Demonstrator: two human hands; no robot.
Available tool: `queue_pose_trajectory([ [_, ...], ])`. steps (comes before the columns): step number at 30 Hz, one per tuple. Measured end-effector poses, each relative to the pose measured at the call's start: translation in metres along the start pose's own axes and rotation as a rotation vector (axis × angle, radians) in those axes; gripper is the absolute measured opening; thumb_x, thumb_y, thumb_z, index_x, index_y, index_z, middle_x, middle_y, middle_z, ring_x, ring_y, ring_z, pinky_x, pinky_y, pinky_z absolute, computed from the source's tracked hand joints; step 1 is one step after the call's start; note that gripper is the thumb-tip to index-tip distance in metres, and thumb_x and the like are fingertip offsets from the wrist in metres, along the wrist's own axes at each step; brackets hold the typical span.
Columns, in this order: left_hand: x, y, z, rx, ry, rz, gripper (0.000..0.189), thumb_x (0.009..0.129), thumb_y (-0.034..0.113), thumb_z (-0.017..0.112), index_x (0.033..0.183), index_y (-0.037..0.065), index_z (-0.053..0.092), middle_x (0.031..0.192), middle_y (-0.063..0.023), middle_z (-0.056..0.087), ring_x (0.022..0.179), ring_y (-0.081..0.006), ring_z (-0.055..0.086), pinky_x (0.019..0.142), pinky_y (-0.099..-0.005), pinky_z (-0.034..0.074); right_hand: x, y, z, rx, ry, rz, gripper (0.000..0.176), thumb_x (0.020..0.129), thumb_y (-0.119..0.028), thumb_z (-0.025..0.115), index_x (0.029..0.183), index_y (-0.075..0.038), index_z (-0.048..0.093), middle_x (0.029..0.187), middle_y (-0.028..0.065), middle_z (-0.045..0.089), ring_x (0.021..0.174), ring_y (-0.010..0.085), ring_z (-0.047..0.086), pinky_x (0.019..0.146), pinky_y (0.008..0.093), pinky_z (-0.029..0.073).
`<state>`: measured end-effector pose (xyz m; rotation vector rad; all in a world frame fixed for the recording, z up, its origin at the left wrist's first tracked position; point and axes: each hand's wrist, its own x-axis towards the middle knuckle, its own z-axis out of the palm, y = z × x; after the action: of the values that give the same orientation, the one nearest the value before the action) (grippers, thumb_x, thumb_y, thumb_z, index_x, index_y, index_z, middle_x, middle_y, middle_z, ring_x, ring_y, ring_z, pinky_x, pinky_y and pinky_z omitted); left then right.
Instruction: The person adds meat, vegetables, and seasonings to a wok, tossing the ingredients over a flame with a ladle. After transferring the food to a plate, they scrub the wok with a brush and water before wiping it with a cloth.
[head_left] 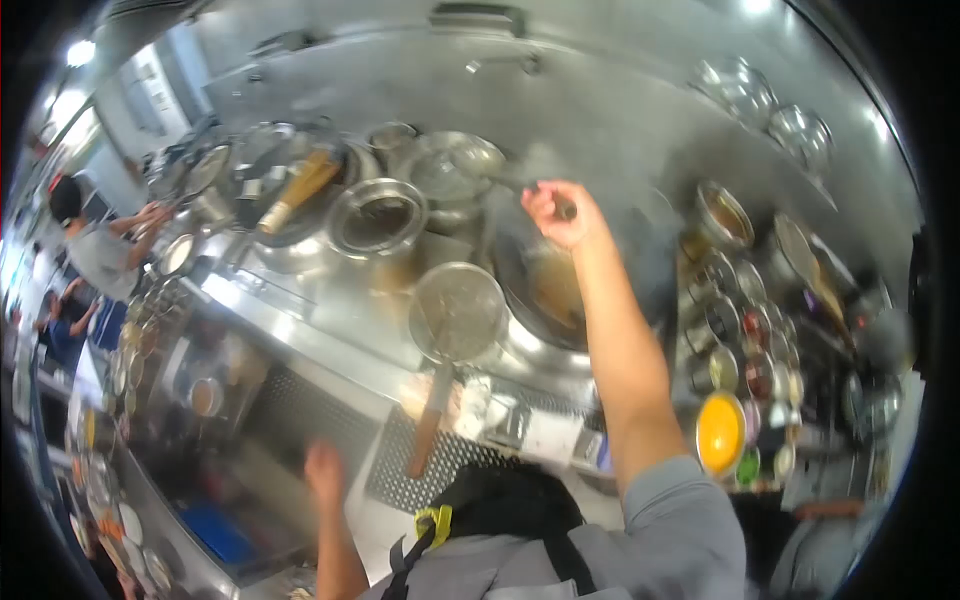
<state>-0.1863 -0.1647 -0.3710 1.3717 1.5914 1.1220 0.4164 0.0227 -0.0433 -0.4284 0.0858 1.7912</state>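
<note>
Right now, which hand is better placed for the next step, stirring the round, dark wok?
Probably the right hand: it grips a long-handled metal utensil by the wok, while the left hand hangs low, farther back.

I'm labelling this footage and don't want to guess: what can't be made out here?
All in the head view:
Left hand: blurred, so its finger pose is unclear.
Wok: steam and the right forearm hide part of its contents.
Utensil in the right hand: blur obscures its far end.
Co-worker, far left: too small to tell what they handle.

Long-handled ladle (508, 182), slanted, scoop end at wide metal bowl (425, 185)
</note>
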Motion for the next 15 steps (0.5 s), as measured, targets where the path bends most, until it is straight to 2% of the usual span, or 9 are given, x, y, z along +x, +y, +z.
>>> queue_pose_trajectory([
  [1,0.010,0.051,0.019,-0.176,0.018,-0.039,0.028,0.092,0.018,0.056,0.111,-0.004,0.055,0.077,-0.0032,0.057,0.060,-0.0078,0.050,0.050,-0.0209,0.041,-0.028,0.007,0.007,0.014,-0.037,0.014,0.038,0.079,0.002,0.063,0.108,0.011,0.040,0.089,0.0146,0.052,0.057,0.0143,0.053,0.044,0.0211,0.042],
  [4,0.035,0.141,0.065,-0.027,-0.131,0.109,0.048,0.094,0.029,0.060,0.128,-0.005,0.051,0.108,-0.0110,0.064,0.090,-0.0146,0.062,0.071,-0.0240,0.050,-0.111,0.026,0.018,-0.159,0.024,-0.122,0.026,0.082,0.002,0.060,0.102,0.009,0.045,0.090,0.0144,0.054,0.059,0.0136,0.054,0.045,0.0227,0.042],
  [6,0.037,0.199,0.107,-0.099,-0.370,0.086,0.046,0.095,0.027,0.059,0.129,-0.003,0.051,0.109,-0.0119,0.064,0.092,-0.0153,0.062,0.074,-0.0244,0.050,-0.158,0.037,0.021,-0.237,0.107,-0.146,0.018,0.083,0.000,0.060,0.098,0.003,0.049,0.091,0.0158,0.057,0.060,0.0132,0.055,0.046,0.0241,0.042],
  [7,0.036,0.203,0.137,-0.113,-0.418,0.169,0.041,0.096,0.021,0.058,0.130,-0.002,0.050,0.111,-0.0122,0.064,0.093,-0.0153,0.062,0.077,-0.0253,0.051,-0.178,0.041,0.018,-0.317,0.144,-0.206,0.024,0.083,0.001,0.061,0.102,0.001,0.047,0.093,0.0162,0.058,0.060,0.0130,0.055,0.045,0.0238,0.042],
  [8,0.023,0.239,0.159,-0.106,-0.550,0.171,0.036,0.097,0.024,0.054,0.123,-0.002,0.058,0.110,-0.0151,0.066,0.101,-0.0207,0.062,0.091,-0.0332,0.048,-0.195,0.046,0.013,-0.393,0.189,-0.260,0.029,0.082,0.001,0.062,0.107,-0.001,0.046,0.094,0.0165,0.059,0.061,0.0128,0.055,0.044,0.0235,0.041],
  [9,0.019,0.233,0.189,-0.098,-0.654,0.409,0.037,0.097,0.015,0.055,0.130,-0.001,0.050,0.111,-0.0113,0.065,0.093,-0.0148,0.062,0.078,-0.0268,0.052,-0.211,0.052,0.006,-0.468,0.237,-0.312,0.035,0.082,0.002,0.064,0.112,-0.003,0.045,0.095,0.0168,0.060,0.061,0.0126,0.056,0.043,0.0232,0.041],
  [11,-0.010,0.248,0.244,-0.070,-0.833,0.464,0.036,0.095,0.011,0.058,0.129,0.002,0.052,0.109,-0.0110,0.066,0.092,-0.0151,0.063,0.078,-0.0278,0.051,-0.237,0.064,-0.007,-0.627,0.414,-0.396,0.062,0.079,0.003,0.065,0.133,0.000,0.035,0.087,0.0173,0.062,0.059,0.0144,0.056,0.042,0.0254,0.040],
  [14,-0.075,0.283,0.306,-0.032,-1.188,0.453,0.039,0.091,0.006,0.060,0.129,0.004,0.053,0.107,-0.0126,0.067,0.088,-0.0166,0.064,0.075,-0.0282,0.052,-0.268,0.070,-0.046,-0.779,0.517,-0.359,0.078,0.078,0.001,0.065,0.145,0.002,0.026,0.087,0.0137,0.063,0.055,0.0152,0.057,0.041,0.0277,0.040],
  [15,-0.096,0.293,0.320,-0.003,-1.307,0.441,0.040,0.090,0.006,0.060,0.129,0.004,0.053,0.107,-0.0135,0.066,0.087,-0.0174,0.065,0.075,-0.0285,0.053,-0.280,0.076,-0.055,-0.867,0.566,-0.347,0.074,0.081,-0.001,0.063,0.147,0.000,0.029,0.086,0.0126,0.064,0.056,0.0149,0.057,0.041,0.0287,0.041],
])
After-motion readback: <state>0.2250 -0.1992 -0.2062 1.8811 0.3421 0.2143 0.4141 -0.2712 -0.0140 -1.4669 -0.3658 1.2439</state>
